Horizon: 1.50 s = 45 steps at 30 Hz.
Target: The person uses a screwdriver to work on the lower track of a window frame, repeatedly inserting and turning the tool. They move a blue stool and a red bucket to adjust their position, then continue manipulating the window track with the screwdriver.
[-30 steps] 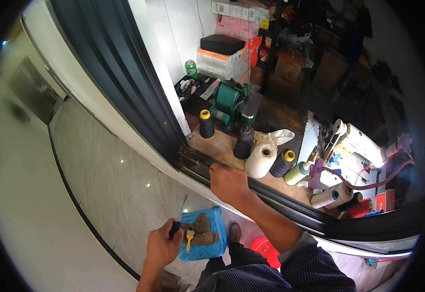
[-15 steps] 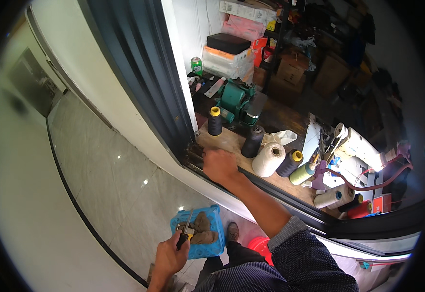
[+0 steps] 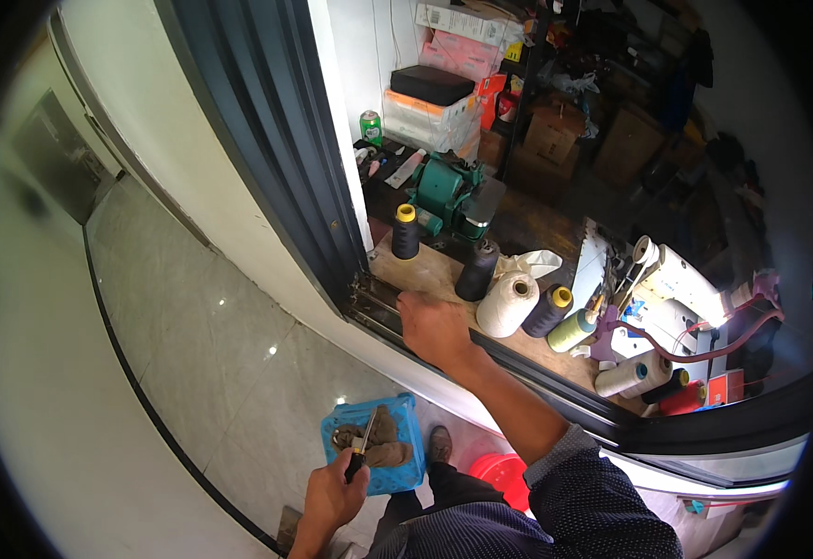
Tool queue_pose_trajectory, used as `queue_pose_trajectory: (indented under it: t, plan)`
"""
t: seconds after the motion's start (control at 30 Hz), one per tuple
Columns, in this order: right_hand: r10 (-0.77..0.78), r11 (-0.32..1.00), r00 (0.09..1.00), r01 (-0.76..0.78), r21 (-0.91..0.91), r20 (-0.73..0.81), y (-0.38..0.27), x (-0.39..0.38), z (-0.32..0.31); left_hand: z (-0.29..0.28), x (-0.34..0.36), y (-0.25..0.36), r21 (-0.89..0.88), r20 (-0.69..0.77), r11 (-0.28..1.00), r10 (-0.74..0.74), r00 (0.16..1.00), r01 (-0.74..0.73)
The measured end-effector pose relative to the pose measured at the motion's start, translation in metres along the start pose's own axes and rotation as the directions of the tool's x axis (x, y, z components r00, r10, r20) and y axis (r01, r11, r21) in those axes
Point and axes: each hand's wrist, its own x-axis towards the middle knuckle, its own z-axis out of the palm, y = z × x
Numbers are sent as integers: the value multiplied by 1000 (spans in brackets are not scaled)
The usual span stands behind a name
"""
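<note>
My left hand [image 3: 337,498] is closed around the black handle of a screwdriver-like tool [image 3: 360,452], its thin metal shaft pointing up over a blue plastic basket [image 3: 397,480] that holds brown cloths [image 3: 388,454]. My right hand [image 3: 433,326] rests curled on the dark sliding-window track [image 3: 369,307]; what its fingertips hold, if anything, is hidden. Just beyond that hand, a wooden sill [image 3: 397,272] carries several thread cones, among them a large white one [image 3: 504,307] and a black one with a yellow top [image 3: 405,238].
A lit sewing machine [image 3: 681,284] and a green motorised machine [image 3: 439,191] stand inside the window. Stacked boxes [image 3: 430,112] fill the back. A red bucket [image 3: 500,480] is on the floor beside my foot [image 3: 439,443]; a dark frame [image 3: 267,158] borders the opening at left.
My right hand shifted left along the track, then slightly back right. My left hand has come lower and a little rightward with the tool, now over the basket's near side.
</note>
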Motion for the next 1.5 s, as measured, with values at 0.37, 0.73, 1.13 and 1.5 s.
queue_pose_trajectory:
  t: [0.37, 0.73, 1.13, 1.5]
  plan:
    - [-125, 936, 991, 130, -328, 37, 5, 17, 21, 4, -1, -7, -22, -7, 1000, -10, 1000, 10]
    - [-106, 994, 994, 106, 3, 10, 6, 3, 19, 17, -7, -18, 8, 52, 999, -43, 998, 43]
    - [-64, 980, 998, 67, -186, 23, 8, 20, 21, 22, -2, -22, 18, 80, 1000, -21, 997, 20]
    - [-143, 989, 985, 139, -47, -96, 9, 3, 2, 30, -5, -23, 8, 120, 1000, -29, 992, 28]
